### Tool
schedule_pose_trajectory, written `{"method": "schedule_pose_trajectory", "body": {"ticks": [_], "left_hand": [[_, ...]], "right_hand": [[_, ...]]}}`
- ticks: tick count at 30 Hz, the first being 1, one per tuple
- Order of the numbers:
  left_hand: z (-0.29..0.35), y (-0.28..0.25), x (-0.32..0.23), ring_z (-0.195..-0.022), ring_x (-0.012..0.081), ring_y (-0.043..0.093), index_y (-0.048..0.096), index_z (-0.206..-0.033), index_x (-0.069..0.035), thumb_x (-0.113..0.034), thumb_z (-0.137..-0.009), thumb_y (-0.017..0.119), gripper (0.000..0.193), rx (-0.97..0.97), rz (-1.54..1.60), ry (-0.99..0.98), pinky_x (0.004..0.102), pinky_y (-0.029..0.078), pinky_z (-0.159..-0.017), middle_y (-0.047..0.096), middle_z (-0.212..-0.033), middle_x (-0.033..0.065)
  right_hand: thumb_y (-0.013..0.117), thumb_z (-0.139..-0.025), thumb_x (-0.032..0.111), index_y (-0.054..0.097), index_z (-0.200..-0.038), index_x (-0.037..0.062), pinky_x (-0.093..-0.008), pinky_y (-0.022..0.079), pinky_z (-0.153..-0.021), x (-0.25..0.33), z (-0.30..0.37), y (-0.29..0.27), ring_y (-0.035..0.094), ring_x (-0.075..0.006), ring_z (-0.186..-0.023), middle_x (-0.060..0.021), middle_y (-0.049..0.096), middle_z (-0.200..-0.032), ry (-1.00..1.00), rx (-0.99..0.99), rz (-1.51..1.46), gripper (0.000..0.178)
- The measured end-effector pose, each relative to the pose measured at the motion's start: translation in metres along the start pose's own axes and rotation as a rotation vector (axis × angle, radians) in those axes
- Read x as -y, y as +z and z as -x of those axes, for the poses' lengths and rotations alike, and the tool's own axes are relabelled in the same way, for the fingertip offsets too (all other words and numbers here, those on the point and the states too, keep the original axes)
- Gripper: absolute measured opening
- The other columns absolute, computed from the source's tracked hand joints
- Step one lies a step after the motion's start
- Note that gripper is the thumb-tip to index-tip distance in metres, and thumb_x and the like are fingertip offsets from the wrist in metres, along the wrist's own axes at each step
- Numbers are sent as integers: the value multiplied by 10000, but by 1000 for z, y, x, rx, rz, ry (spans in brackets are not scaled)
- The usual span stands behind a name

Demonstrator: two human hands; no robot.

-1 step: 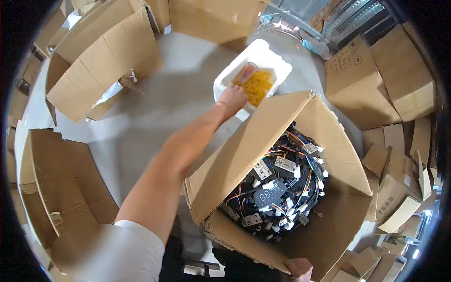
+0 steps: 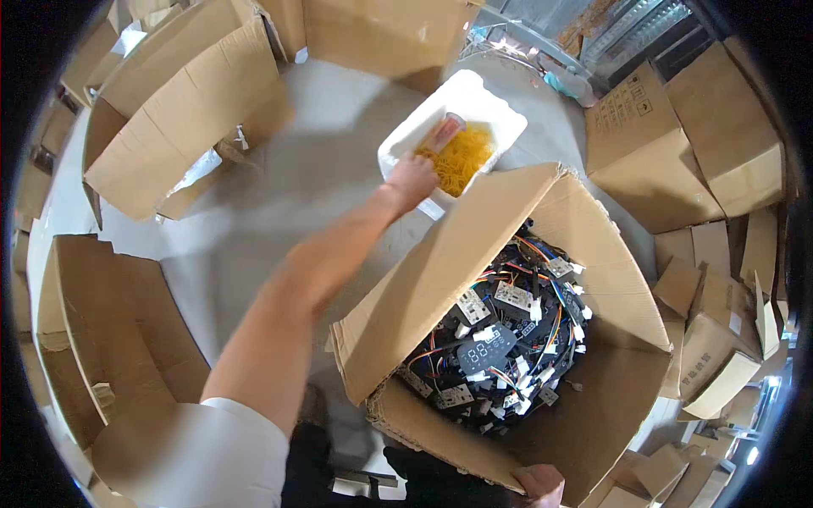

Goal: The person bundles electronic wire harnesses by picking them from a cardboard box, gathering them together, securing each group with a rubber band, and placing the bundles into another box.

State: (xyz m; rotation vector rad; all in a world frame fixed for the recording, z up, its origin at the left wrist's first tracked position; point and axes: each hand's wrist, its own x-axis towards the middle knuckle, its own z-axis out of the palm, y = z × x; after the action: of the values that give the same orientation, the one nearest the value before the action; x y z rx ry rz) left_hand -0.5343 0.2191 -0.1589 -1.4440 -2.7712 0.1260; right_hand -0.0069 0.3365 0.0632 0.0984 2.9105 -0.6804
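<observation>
Grey floor [image 2: 229,279] of a carton-filled workroom, seen in the head view, the only cam: open brown boxes [image 2: 186,110] stand at left, more cartons [image 2: 644,118] at right. At center, a person in a white sleeve [image 2: 241,449] extends the left hand [image 2: 413,179] over the near rim of a white tub [image 2: 406,140] on the floor, where a loose heap of thin yellow bands [image 2: 464,165], prob. rubber, lies next to a clear, reddish cup [image 2: 446,131] tipped on its side. Left fingertips are at the heap's near edge; can't tell if they're grasping any bands, b/c the back of the hand hides them. Right hand [image 2: 540,484], bottom of frame, grasps the near edge of a big open carton [image 2: 618,275] w/ fingers curled at the cardboard. Inside: a tangled pile of wired circuit boards [image 2: 487,350], w/ white plugs & colored leads. For a clean reach, in our judgment: a light fingertip pinch beats a full fist, as thin loops prob. snag on each other; go in beside the cup, not against it, since it could roll. Forearm should pass well clear of the carton's raised flap, just beside the tub, & right fingers do best holding cardboard only, w/o tugging any leads.
</observation>
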Motion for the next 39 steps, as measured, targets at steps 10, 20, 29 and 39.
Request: {"method": "schedule_pose_trajectory", "body": {"ticks": [10, 20, 29, 39], "left_hand": [[325, 15, 106, -1064, 203, 583, 609, -882, -147, -198, -835, 586, 74, 247, -159, 305, 397, 467, -839, 593, -1031, 24], [485, 1, 28, -966, 301, 660, 682, -966, -116, -242, -846, 635, 180, 1025, 319, -53, 473, 526, -818, 684, -986, 86], [462, 47, -15, -989, 387, 665, 692, -993, 13, -97, -749, 701, 268, 391, 481, -590, 455, 544, -843, 686, -997, 243], [491, 89, -69, -1224, 373, 506, 621, -1129, -32, -137, -748, 719, 407, 145, 458, -777, 502, 404, -1019, 572, -1254, 202]], "right_hand": [[741, -685, 110, 671, -912, 32, -446, 519, -712, 0, 14, 7, 637, -364, -763, -159, 664, -851, -76, -53, 55, 250], [834, -685, 199, 657, -741, 59, -459, 455, -567, -12, 41, 35, 586, -348, -598, -135, 617, -670, -92, -133, 152, 232], [820, -700, 182, 657, -785, -5, -443, 504, -659, 2, 38, 37, 622, -377, -682, -174, 647, -728, -106, -137, 148, 262], [825, -722, 294, 646, -733, 19, -428, 497, -612, -6, 43, 39, 606, -338, -632, -147, 606, -658, -101, -202, 213, 329]]}}
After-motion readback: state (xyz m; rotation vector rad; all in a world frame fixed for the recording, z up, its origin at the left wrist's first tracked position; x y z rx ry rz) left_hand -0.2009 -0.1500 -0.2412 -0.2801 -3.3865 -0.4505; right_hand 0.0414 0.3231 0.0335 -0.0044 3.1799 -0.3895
